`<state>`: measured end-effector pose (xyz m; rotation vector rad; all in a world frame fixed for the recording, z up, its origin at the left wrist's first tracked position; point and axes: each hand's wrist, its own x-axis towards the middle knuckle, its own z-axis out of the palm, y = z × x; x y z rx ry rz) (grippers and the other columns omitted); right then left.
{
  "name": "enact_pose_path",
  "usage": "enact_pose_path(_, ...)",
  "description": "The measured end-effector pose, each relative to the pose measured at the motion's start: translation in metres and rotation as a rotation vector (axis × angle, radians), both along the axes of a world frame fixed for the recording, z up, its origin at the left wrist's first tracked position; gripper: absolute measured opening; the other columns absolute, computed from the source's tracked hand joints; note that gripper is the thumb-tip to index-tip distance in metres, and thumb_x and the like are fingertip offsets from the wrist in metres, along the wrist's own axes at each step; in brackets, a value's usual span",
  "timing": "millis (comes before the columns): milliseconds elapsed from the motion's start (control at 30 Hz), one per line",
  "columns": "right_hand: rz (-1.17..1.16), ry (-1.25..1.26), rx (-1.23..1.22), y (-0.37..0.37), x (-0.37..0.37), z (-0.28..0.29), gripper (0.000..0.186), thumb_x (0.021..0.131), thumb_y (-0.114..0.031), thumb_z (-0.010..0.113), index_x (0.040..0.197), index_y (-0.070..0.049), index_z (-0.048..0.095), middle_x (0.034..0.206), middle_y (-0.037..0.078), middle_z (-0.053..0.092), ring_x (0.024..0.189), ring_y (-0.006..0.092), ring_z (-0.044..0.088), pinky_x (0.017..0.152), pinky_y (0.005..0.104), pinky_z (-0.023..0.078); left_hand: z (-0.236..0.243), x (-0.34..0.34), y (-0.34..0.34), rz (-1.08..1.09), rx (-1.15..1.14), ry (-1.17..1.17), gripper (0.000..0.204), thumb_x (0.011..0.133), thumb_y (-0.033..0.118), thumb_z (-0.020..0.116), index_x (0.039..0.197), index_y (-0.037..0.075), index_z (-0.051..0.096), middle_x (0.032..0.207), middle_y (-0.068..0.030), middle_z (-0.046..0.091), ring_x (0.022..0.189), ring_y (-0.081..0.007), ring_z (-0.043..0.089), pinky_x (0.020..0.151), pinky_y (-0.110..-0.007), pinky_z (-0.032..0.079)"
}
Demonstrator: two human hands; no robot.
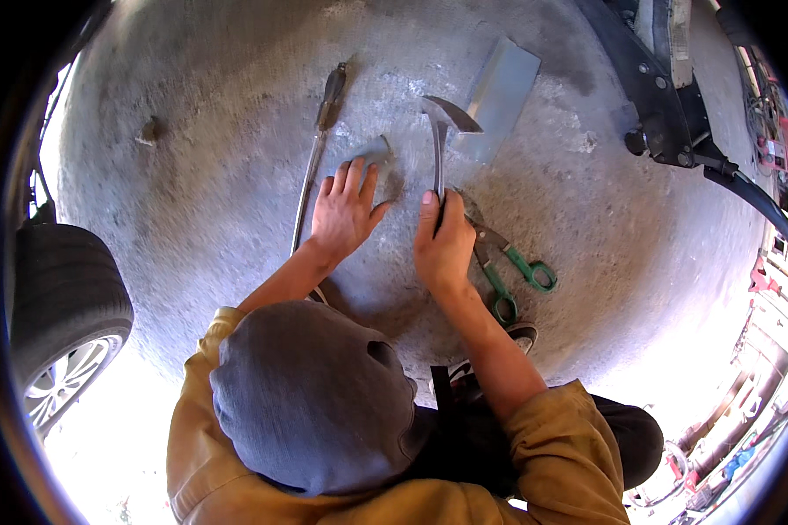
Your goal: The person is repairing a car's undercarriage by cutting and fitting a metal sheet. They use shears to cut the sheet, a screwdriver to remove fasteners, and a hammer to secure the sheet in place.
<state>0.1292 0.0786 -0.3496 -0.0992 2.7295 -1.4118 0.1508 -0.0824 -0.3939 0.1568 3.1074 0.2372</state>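
My right hand [446, 241] is wrapped round the handle of a metal hammer [448, 116], whose curved, pointed head is raised in front of me. My left hand [346, 210] lies with its fingers stretched out over a small grey piece of sheet [375, 149] on the floor; the fingers hide part of it. Beside my right wrist are snips with green handles [499, 276], their jaws partly hidden by that hand. A long metal rod with a dark handle [324, 114] lies just left of my left hand. Beyond the hammer rests a larger flat grey sheet [503, 101].
A car wheel [70, 324] stands at the far left. Black metal equipment with a hose [665, 105] reaches in at the upper right. A small brown lump [147, 131] sits on the rough concrete floor [210, 96]. Cluttered shelves [770, 350] line the right edge.
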Motion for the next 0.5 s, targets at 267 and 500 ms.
enact_pose_path(267,0.325,-0.14,0.47,-0.01,-0.012,-0.023,0.031,0.095,-0.03,0.044,0.083,-0.002,0.047,0.06,0.02,0.06,0.053,0.0381,0.061,0.05,0.0471,0.05,-0.011,0.01,0.006,0.072,0.098,0.072,0.053,0.083,0.026,0.061,0.125,-0.003,0.049,0.132,-0.0154,0.045,0.123,-0.0292,0.042,0.1,-0.041,0.037)
enact_pose_path(500,0.245,-0.203,0.378,-0.011,-0.002,-0.031,0.031,0.096,-0.03,0.044,0.084,-0.001,0.048,0.063,0.024,0.059,0.06,0.0446,0.059,0.056,0.0522,0.046,-0.01,0.009,0.006,0.081,0.136,0.064,0.052,0.082,0.023,0.062,0.126,-0.002,0.048,0.13,-0.0159,0.046,0.123,-0.0306,0.042,0.101,-0.041,0.037)
